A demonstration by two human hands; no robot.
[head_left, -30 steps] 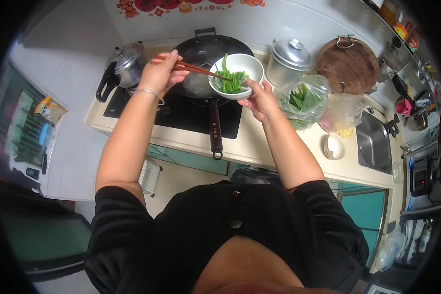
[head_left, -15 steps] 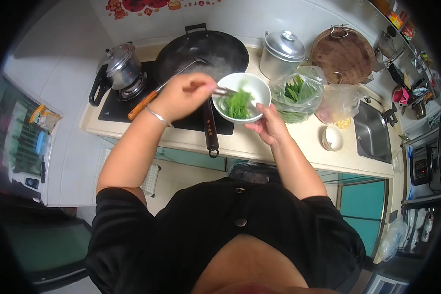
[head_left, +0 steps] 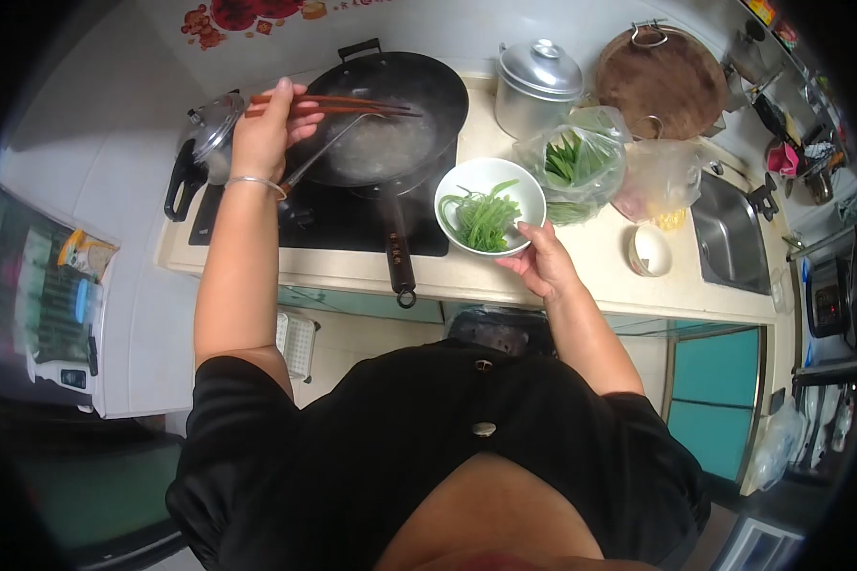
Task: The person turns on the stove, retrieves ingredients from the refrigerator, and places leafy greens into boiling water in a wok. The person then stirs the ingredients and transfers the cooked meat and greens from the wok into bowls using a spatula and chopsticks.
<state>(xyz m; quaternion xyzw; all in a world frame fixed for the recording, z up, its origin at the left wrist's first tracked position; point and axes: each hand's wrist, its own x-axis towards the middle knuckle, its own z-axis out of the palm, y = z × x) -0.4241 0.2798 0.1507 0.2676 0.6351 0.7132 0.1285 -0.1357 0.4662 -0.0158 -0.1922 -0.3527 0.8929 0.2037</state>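
Black buttoned top (head_left: 381, 423), silver wrist bangle (head_left: 257, 179)

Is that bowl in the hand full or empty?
Partly full: the bowl in the right hand holds a clump of greens, and its bare white inside shows around them.

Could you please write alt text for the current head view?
A person's left hand holds chopsticks over a wok, while the right hand holds a white bowl of greens. To the right, a lidded pot and a bag of leaves stand on the counter.
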